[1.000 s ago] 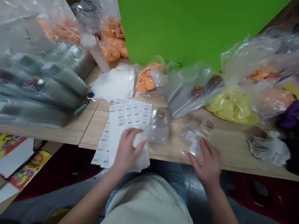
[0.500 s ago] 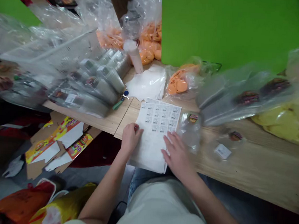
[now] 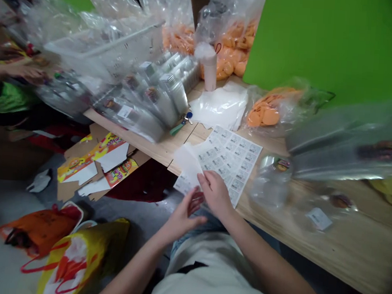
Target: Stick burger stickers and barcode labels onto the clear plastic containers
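My right hand [image 3: 215,192] is closed on the edge of a sticker sheet [image 3: 185,159], whose blank white side curls upward. Just below and to the left, my left hand [image 3: 184,218] has its thumb and fingers apart, near the sheet's lower edge, holding nothing I can see. Under the raised sheet, other label sheets [image 3: 240,161] printed with rows of small barcode stickers lie fanned on the table. To their right is a clear plastic container [image 3: 270,183] with a round burger sticker. Beside it lies a clear lid [image 3: 329,205] bearing a white label.
Stacked clear containers [image 3: 134,111] and a white basket [image 3: 112,51] fill the left. Keys [image 3: 187,117] lie near white sheets [image 3: 220,106]. A bag of orange discs [image 3: 268,112] stands behind. Another person's hands [image 3: 30,70] are at far left. Bags [image 3: 83,264] sit on the floor.
The label sheets have been turned and fanned out. My right hand has taken a sheet's edge and lifted it; my left hand has come off the paper. The view has shifted left.
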A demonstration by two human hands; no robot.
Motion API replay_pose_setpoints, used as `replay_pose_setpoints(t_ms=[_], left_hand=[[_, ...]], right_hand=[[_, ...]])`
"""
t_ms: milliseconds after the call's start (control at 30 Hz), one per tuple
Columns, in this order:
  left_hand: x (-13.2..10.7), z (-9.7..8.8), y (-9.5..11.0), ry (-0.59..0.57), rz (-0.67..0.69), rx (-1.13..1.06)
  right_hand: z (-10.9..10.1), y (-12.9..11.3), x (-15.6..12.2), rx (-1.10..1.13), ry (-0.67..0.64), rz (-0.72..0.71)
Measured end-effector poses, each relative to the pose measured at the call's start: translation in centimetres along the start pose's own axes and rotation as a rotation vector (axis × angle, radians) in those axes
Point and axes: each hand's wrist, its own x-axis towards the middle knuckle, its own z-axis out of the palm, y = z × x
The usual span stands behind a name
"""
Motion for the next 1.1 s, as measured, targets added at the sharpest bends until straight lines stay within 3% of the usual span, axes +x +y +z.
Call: replay_pose_setpoints(t_ms=[67,167,267,367,467,633,767,900,1033,1100], left_hand=[[1.6,1.7,-1.3,0.187,0.060,-0.307],[3.5,2.8,-1.3,0.318,0.084,-0.586],[3.7,2.3,-0.3,0.353,-0.004,-0.602],[3.2,1.1,0.0,0.382,-0.058,-0.493],[2.5,0.1,-0.3,0.372,-0.060,-0.398],[2.2,-0.7,-0.3,0.329,-0.067,-0.363],[2.9,-1.0,-0.6,0.299,-0.094,-0.279],[3.4,-1.0,-0.9,0.268,-0.068,-0.189],[3.5,0.7,-0.3,0.149,-0.099,-0.447],[4.0,1.9,0.1,0.144,-0.061,-0.622]], right_hand=[[0.4,-0.3,-0.3,0.088,-0.086,-0.045],[0.3,0.0,-1.1,0.119,-0.170,-0.106],[-0.1,0.3,-1.0,-0.016,-0.095,-0.170],[0.7,0.4,1.0,-0.314,-0.012,-0.318],[2.5,0.9,4.1,-0.537,-0.065,-0.450],[3.8,2.7,7.0,-0.607,-0.184,-0.509],[3.4,3.5,6.0,-0.610,-0.160,-0.492],[3.3,2.6,5.6,-0.607,-0.129,-0.458],[1.8,1.6,4.6,-0.577,-0.008,-0.373],[0.7,1.5,2.9,-0.517,0.039,-0.351]])
